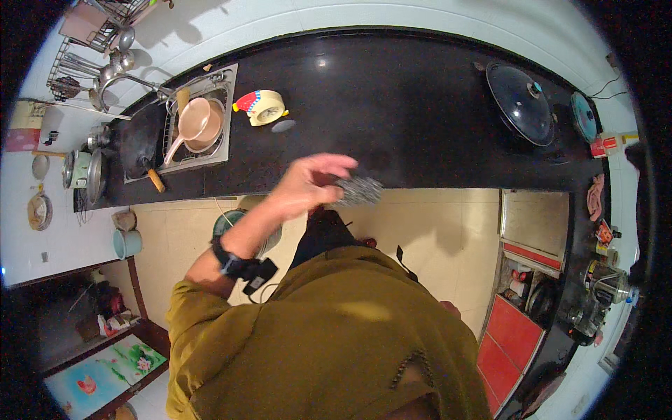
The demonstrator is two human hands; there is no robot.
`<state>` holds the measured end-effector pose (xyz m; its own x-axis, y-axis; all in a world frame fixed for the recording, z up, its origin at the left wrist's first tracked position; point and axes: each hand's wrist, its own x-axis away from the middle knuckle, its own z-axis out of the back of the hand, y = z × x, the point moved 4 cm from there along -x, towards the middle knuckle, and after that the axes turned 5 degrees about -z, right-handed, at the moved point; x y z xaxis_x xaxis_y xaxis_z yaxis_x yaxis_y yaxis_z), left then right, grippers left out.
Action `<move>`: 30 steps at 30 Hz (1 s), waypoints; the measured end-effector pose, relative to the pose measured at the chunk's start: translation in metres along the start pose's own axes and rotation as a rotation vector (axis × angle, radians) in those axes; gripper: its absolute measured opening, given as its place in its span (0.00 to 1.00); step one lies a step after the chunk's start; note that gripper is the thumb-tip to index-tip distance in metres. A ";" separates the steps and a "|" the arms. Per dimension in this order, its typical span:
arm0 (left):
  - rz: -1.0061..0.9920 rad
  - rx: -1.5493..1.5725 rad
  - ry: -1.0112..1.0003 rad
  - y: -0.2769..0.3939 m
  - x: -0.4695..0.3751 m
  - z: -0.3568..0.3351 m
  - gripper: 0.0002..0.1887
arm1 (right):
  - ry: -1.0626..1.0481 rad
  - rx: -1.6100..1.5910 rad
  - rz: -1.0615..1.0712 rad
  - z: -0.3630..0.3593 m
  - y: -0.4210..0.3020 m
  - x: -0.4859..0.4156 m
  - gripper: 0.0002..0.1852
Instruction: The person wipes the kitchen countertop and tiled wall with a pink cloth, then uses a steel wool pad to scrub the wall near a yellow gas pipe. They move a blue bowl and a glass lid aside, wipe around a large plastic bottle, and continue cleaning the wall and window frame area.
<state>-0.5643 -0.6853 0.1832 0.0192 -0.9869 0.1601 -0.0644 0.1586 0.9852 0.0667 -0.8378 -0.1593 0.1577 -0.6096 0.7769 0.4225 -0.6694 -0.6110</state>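
My left hand (310, 184) reaches in over the front edge of the black countertop (409, 115). Between its thumb and curled fingers is a grey, speckled pad (361, 190), blurred, that resembles a steel-wool scourer. My right hand is out of view. Beyond the left hand, a cream and red animal-shaped alarm clock (266, 108) stands on the counter beside the sink. A pink plastic dipper (193, 122) rests over the steel sink (229, 113), on top of another pinkish bowl.
A wok (140, 139) with a wooden handle lies left of the sink. Far right stands a pan with a domed glass lid (520, 105). Utensils (113, 65) hang on the left wall. Below the counter are a green basin (227, 223) and a red-fronted cabinet (509, 336).
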 end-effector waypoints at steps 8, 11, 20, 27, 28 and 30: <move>0.170 0.237 -0.367 -0.040 -0.074 -0.143 0.24 | 0.052 -0.194 -0.075 0.025 -0.043 -0.004 0.12; 0.155 0.386 -0.481 -0.042 -0.103 -0.185 0.23 | 0.031 -0.462 -0.120 0.042 -0.086 -0.004 0.13; 0.164 0.237 -0.769 -0.033 -0.183 -0.311 0.20 | 0.391 0.238 0.214 0.117 -0.229 0.062 0.20; 0.605 0.613 -0.745 -0.047 -0.231 -0.413 0.21 | 0.470 0.171 0.239 0.211 -0.261 0.076 0.18; 0.606 0.590 -0.750 -0.047 -0.236 -0.434 0.21 | 0.482 0.191 0.273 0.230 -0.262 0.076 0.17; 0.609 0.529 -0.720 -0.041 -0.252 -0.476 0.20 | 0.453 0.239 0.234 0.267 -0.266 0.079 0.18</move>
<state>-0.0914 -0.4292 0.1309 -0.7414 -0.5594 0.3707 -0.2909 0.7657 0.5736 0.2050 -0.5951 0.1052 -0.1057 -0.8868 0.4498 0.6208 -0.4122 -0.6669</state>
